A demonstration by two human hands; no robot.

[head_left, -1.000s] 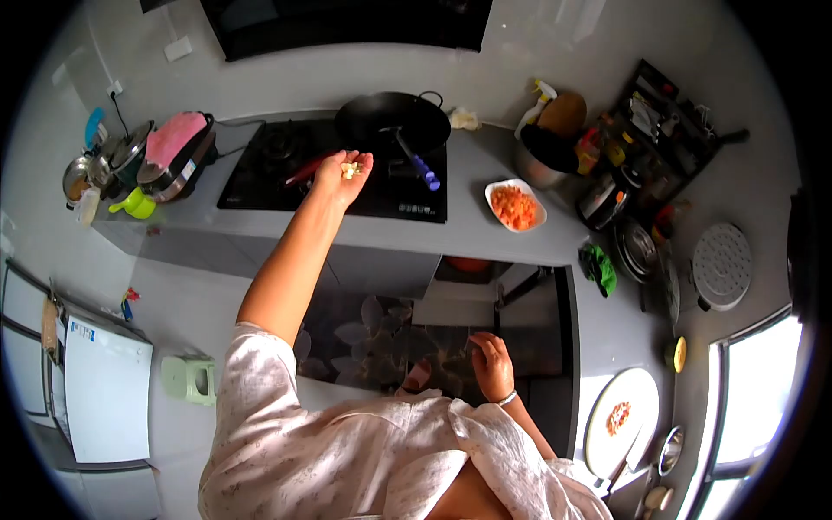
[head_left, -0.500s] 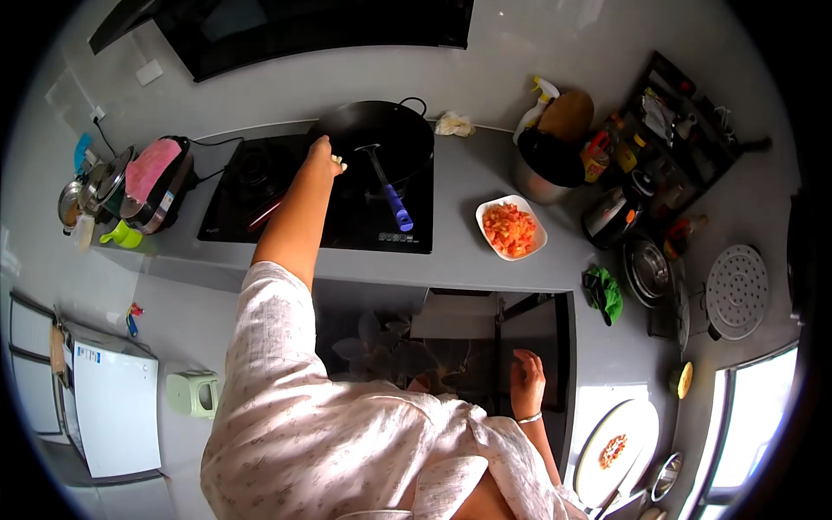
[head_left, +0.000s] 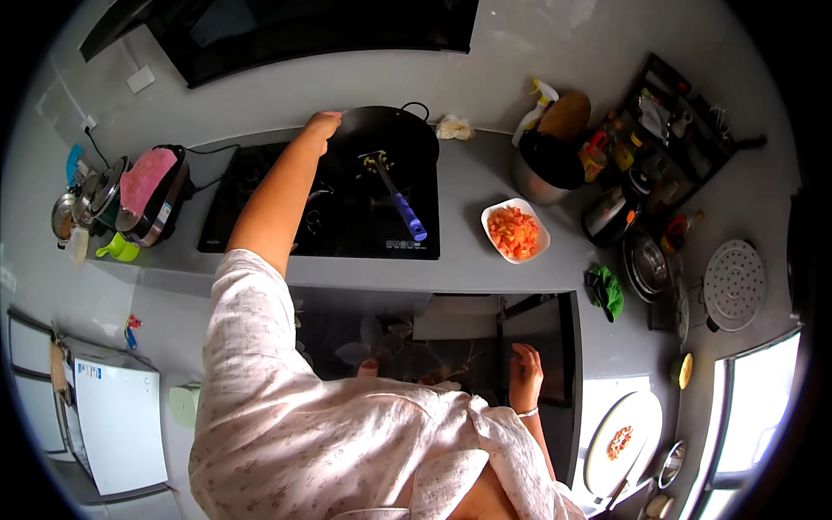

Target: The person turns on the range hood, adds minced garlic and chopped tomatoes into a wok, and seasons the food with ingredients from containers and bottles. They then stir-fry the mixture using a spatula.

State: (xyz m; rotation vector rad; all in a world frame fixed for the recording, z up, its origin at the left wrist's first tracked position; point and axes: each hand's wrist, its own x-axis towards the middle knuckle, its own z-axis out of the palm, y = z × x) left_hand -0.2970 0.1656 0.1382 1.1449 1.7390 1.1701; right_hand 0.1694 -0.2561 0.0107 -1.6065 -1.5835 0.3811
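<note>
My left hand (head_left: 324, 127) is closed at the left rim of a black wok (head_left: 407, 130), fingers mostly hidden. Inside the wok, small pale chopped pieces (head_left: 387, 163) lie around the head of a spatula with a purple handle (head_left: 409, 217). That handle leans out over the near rim, with no hand on it. My right hand (head_left: 526, 378) hangs in front of the counter, fingers loosely bent and holding nothing. A white bowl of diced red-orange food, likely tomato (head_left: 513, 232), sits on the counter right of the cooktop (head_left: 347, 247).
Left of the cooktop stands an appliance with a pink cloth (head_left: 147, 178). To the right are a metal pot (head_left: 539, 178), a kettle (head_left: 611, 217), bottles (head_left: 594, 156) and a green cloth (head_left: 605, 292). A round white board (head_left: 637, 425) with chopped bits lies at lower right.
My left hand has let go of the pale pieces, which now lie in the wok, and has moved up-left to the wok's rim. The right hand has barely moved.
</note>
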